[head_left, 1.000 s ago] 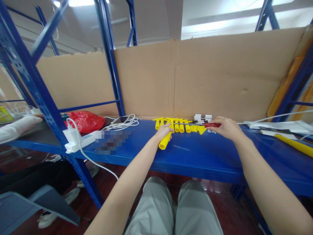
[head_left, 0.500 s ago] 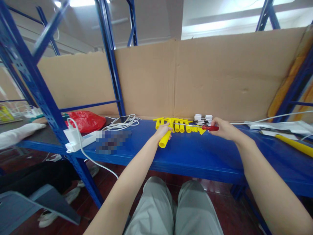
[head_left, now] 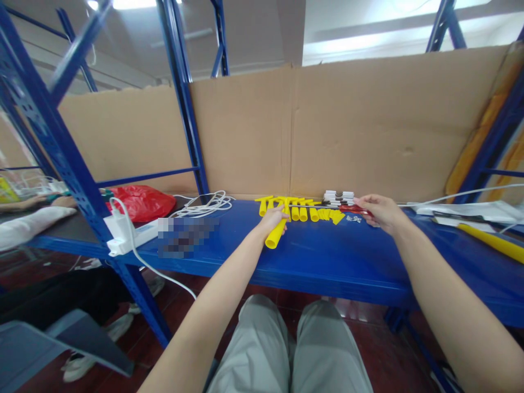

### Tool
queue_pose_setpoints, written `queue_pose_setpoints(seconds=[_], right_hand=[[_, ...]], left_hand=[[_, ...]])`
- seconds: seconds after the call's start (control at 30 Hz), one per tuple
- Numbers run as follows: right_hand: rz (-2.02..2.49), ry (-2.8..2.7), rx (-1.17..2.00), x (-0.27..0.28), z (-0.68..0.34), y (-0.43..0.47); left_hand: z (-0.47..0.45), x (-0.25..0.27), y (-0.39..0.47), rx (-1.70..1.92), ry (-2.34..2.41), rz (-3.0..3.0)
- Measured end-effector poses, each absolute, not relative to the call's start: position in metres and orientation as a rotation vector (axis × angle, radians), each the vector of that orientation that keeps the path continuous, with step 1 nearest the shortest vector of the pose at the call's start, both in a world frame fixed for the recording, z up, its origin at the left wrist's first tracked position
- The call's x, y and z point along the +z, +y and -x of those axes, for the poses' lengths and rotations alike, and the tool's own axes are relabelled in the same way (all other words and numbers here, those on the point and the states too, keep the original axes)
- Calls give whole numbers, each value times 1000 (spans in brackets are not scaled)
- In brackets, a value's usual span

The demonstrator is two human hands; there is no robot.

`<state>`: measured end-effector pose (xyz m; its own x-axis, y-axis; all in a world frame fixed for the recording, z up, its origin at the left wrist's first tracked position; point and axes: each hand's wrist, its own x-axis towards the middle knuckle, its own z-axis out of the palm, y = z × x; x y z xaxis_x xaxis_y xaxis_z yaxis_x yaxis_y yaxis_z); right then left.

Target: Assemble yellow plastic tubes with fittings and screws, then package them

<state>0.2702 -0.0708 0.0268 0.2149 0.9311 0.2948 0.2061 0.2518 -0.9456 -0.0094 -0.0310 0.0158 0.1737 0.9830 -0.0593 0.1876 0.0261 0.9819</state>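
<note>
My left hand [head_left: 272, 220] is closed around a yellow T-shaped plastic handle [head_left: 273, 238], whose hollow round end points toward me. In my right hand [head_left: 380, 209] is a screwdriver [head_left: 351, 208] with a red handle. Its thin shaft runs left to the head of the handle; the exact contact of the tip is too small to make out. Behind my left hand lies a row of similar yellow T-shaped handles [head_left: 303, 213]. Flat yellow pieces [head_left: 331, 216] overlap to their right. Small shiny parts [head_left: 353, 219] lie below the screwdriver, near a stack of white-and-black parts [head_left: 338, 197].
On the left of the blue bench [head_left: 245, 266] are a white power strip [head_left: 137, 236], coiled white cables [head_left: 208, 204] and a red plastic bag [head_left: 143, 202]. A cardboard panel [head_left: 347, 125] closes the back. Another person's sleeve [head_left: 36, 225] shows at far left.
My right hand has shifted slightly right and its fingers have changed position on the screwdriver. Small shiny parts now show beneath it. My left hand stays nearly still with the yellow handle.
</note>
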Motion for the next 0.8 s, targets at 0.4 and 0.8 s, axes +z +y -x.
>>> queue_pose_setpoints(seconds=[0.4, 0.8], right_hand=[[1131, -1226, 903, 36, -272, -82], [1100, -1031, 918, 33, -265, -73]], left_hand=[[10, 15, -29, 953, 1215, -1396], [8, 15, -33, 961, 1219, -1394]])
